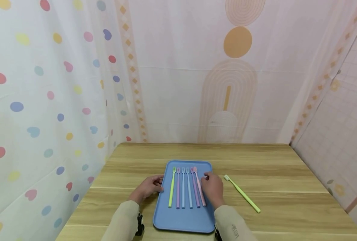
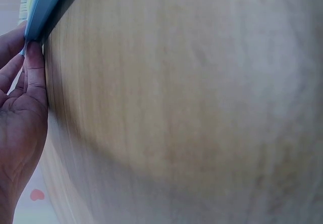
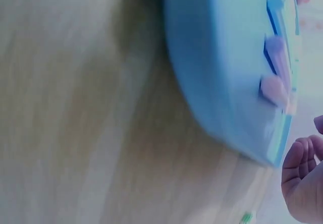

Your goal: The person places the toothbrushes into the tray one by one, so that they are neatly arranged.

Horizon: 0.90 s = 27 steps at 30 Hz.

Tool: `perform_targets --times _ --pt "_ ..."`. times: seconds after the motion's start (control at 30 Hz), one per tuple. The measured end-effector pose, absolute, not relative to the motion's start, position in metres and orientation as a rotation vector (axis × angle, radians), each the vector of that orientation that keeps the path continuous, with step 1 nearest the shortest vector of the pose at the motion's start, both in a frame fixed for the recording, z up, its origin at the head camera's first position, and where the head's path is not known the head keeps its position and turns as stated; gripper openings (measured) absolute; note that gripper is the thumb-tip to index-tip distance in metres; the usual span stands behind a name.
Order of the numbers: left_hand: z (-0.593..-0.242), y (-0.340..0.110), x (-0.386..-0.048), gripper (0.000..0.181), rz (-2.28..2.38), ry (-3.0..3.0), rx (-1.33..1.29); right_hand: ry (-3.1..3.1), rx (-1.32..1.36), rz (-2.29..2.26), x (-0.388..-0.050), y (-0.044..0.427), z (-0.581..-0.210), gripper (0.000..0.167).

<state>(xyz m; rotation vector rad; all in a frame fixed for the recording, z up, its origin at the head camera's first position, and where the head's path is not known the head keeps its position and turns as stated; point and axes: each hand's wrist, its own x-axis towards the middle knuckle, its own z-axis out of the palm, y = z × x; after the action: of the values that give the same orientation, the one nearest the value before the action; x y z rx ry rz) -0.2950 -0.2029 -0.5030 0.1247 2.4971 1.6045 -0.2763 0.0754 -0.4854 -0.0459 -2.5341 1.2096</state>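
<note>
A blue tray holds several toothbrushes in a row, handles towards me: yellow-green at the left, then purple, two light blue, another purple, and pink at the right. My left hand pinches the tray's left rim; the left wrist view shows fingers against that rim. Over the tray's right edge, beside the pink toothbrush, is my right hand. Its fingers are loosely bent and nothing shows between them in the right wrist view.
To the right of the tray, a yellow-green toothbrush lies slantwise on the wooden table. A patterned curtain hangs behind the table's far edge, with a dotted curtain along the left.
</note>
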Motion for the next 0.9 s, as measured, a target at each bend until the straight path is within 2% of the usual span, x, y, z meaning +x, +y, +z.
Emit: perform_targets --times 0.4,0.9 --pt "-0.503 -0.202 -0.294 0.060 1.604 2.504 0.125 -2.545 0.065 1.271 -0.282 0.126 -0.481 0.027" --pt "-0.505 -0.202 -0.296 0.060 1.618 2.480 0.103 -2.741 0.073 1.230 -0.268 0.208 -0.480 0.039"
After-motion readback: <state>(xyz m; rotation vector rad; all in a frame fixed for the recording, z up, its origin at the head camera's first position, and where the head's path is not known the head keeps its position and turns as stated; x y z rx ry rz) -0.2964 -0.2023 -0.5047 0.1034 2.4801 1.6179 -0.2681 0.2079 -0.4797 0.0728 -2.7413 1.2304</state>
